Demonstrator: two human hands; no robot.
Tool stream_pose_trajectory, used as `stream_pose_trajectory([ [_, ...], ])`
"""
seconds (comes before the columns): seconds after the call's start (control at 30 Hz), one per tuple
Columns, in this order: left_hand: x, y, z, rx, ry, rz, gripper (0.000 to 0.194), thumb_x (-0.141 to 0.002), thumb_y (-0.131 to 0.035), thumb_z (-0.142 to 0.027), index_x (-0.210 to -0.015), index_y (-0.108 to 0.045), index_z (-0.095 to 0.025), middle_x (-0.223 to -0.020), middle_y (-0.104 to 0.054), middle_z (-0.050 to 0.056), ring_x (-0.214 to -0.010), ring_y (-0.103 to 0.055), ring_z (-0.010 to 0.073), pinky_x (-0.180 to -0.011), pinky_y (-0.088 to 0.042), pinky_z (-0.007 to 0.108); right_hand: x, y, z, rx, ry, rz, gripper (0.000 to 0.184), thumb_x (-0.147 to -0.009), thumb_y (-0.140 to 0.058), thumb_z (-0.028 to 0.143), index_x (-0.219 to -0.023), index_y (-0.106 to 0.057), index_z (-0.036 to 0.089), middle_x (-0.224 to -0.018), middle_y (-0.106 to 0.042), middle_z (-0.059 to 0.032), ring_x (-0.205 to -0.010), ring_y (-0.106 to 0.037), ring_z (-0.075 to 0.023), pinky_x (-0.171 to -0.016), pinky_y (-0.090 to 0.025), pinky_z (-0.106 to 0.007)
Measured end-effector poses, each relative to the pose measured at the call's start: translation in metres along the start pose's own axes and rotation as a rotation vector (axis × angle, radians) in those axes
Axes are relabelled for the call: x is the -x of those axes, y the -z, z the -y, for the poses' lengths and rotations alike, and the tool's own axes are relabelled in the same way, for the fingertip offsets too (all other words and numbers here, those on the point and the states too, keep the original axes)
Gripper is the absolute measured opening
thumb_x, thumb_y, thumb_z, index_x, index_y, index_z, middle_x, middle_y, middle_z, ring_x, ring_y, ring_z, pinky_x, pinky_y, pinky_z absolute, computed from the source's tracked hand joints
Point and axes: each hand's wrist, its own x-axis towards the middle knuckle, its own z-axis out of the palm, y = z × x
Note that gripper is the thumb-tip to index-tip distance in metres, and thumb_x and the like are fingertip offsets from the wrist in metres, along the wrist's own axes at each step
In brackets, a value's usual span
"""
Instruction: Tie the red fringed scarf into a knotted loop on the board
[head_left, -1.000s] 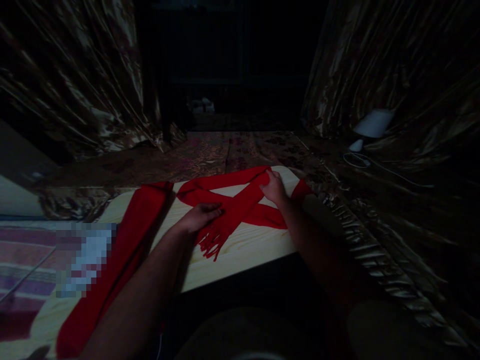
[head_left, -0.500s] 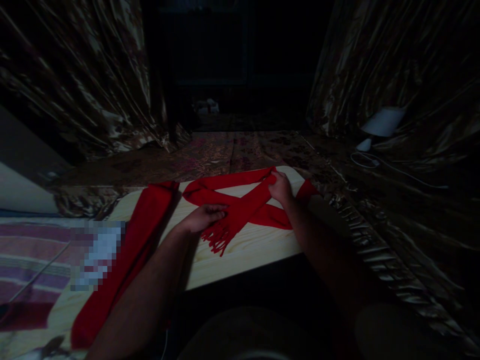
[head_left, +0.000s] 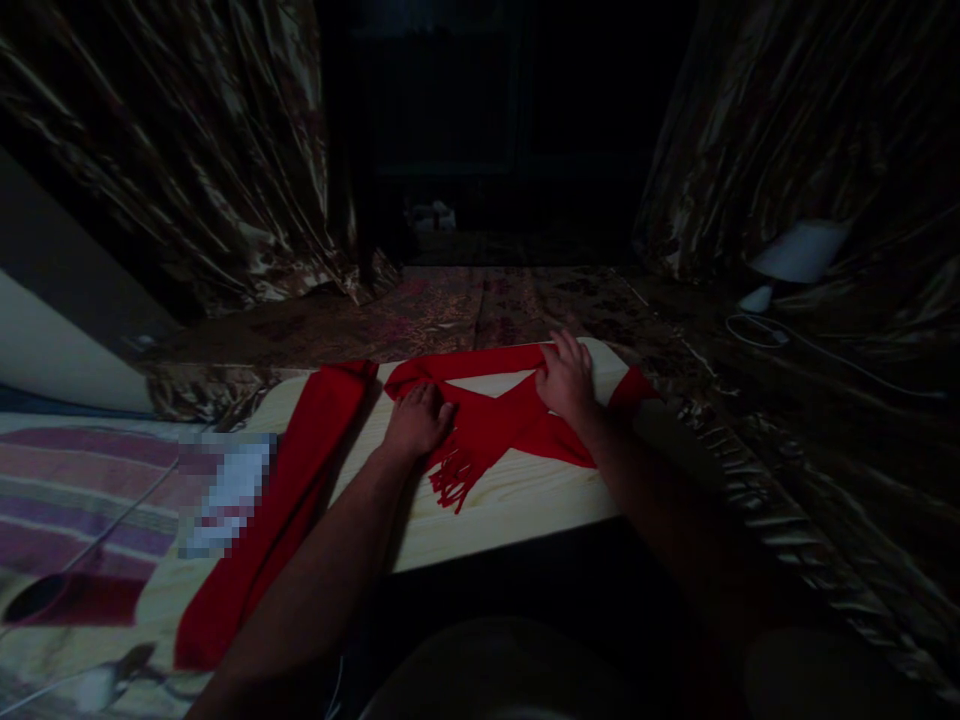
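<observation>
A red scarf (head_left: 491,425) lies crossed over itself on a pale wood-grain board (head_left: 517,490), its fringed end toward me. My left hand (head_left: 420,420) rests palm down on the scarf's left loop, fingers extended and thumb apart. On the far right bend, my right hand (head_left: 568,378) lies over the cloth with its fingers spread, hiding part of that fold. Left of the crossed scarf, a long folded strip of red cloth (head_left: 300,470) runs from the board's far edge down past my left forearm, which covers some of it.
A blurred-out white item (head_left: 232,500) sits beside the red strip. Striped bedding (head_left: 75,490), a dark red cylindrical object (head_left: 82,598) and white cords are at left. A small white lamp (head_left: 802,250) stands at right, its cord trailing. Patterned curtains (head_left: 247,180) hang behind.
My left hand has moved from the fringed end up onto the left loop and flattened. My right hand has loosened its pinch and spread its fingers over the bend. The view has shifted slightly.
</observation>
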Motion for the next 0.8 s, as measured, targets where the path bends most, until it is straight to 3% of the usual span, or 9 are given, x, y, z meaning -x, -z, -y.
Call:
stream_pose_trajectory([
  [0.07, -0.002, -0.002, 0.002, -0.048, 0.008, 0.008, 0.068, -0.1, -0.035, -0.054, -0.147, -0.047, -0.007, -0.152, -0.047, 0.022, -0.14, -0.041, 0.0363, -0.114, -0.031, 0.05, -0.007, 0.001, 0.017, -0.031, 0.159, 0.114, 0.045, -0.087, -0.052, 0.02, -0.129, -0.066, 0.011, -0.151, -0.051, -0.0143, -0.144, -0.036, -0.0289, -0.122, -0.021, -0.05],
  [0.17, -0.001, 0.0, 0.001, -0.101, -0.004, -0.009, 0.062, -0.099, -0.033, -0.056, -0.146, -0.051, -0.019, -0.15, -0.051, 0.014, -0.134, -0.045, 0.0385, -0.105, -0.038, 0.053, -0.021, -0.009, 0.042, -0.082, 0.343, 0.383, 0.042, -0.09, -0.05, 0.02, -0.127, -0.07, 0.013, -0.143, -0.059, -0.0112, -0.138, -0.046, -0.0229, -0.12, -0.031, -0.038],
  [0.27, 0.003, 0.004, 0.001, -0.128, -0.008, -0.027, 0.056, -0.098, -0.034, -0.055, -0.143, -0.055, -0.027, -0.147, -0.054, 0.01, -0.128, -0.047, 0.0393, -0.098, -0.04, 0.054, -0.032, -0.024, 0.061, -0.067, 0.409, 0.57, 0.044, -0.089, -0.053, 0.018, -0.129, -0.07, 0.019, -0.15, -0.054, -0.0066, -0.141, -0.044, -0.0222, -0.119, -0.032, -0.035],
  [0.37, 0.006, 0.007, 0.001, -0.118, -0.015, -0.037, 0.055, -0.097, -0.036, -0.056, -0.139, -0.058, -0.027, -0.143, -0.057, 0.01, -0.126, -0.047, 0.0395, -0.096, -0.04, 0.054, -0.038, -0.036, 0.072, -0.043, 0.412, 0.682, 0.053, -0.086, -0.054, 0.014, -0.137, -0.065, 0.024, -0.156, -0.047, -0.0028, -0.144, -0.04, -0.0229, -0.12, -0.032, -0.036],
  [0.53, 0.007, 0.006, 0.002, -0.088, -0.007, -0.048, 0.055, -0.096, -0.038, -0.056, -0.137, -0.059, -0.027, -0.141, -0.057, 0.01, -0.123, -0.047, 0.0395, -0.095, -0.039, 0.054, -0.042, -0.042, 0.08, 0.01, 0.415, 0.743, 0.067, -0.085, -0.051, 0.009, -0.151, -0.048, 0.02, -0.162, -0.038, -0.0062, -0.145, -0.039, -0.0248, -0.12, -0.033, -0.037],
  [0.7, 0.004, 0.006, -0.001, -0.061, 0.031, -0.053, 0.054, -0.092, -0.043, -0.053, -0.134, -0.058, -0.021, -0.137, -0.06, 0.012, -0.122, -0.047, 0.0389, -0.098, -0.037, 0.054, -0.046, -0.037, 0.078, 0.046, 0.392, 0.564, 0.075, -0.082, -0.048, 0.004, -0.156, -0.038, 0.011, -0.167, -0.024, -0.0078, -0.151, -0.029, -0.0225, -0.123, -0.027, -0.036],
  [0.8, 0.003, 0.006, -0.003, -0.041, 0.058, -0.058, 0.056, -0.09, -0.047, -0.05, -0.136, -0.055, -0.02, -0.135, -0.062, 0.013, -0.122, -0.046, 0.0377, -0.1, -0.037, 0.054, -0.048, -0.034, 0.073, 0.089, 0.38, 0.615, 0.068, -0.083, -0.048, 0.005, -0.151, -0.044, 0.007, -0.163, -0.033, -0.0112, -0.149, -0.032, -0.0231, -0.123, -0.026, -0.035],
])
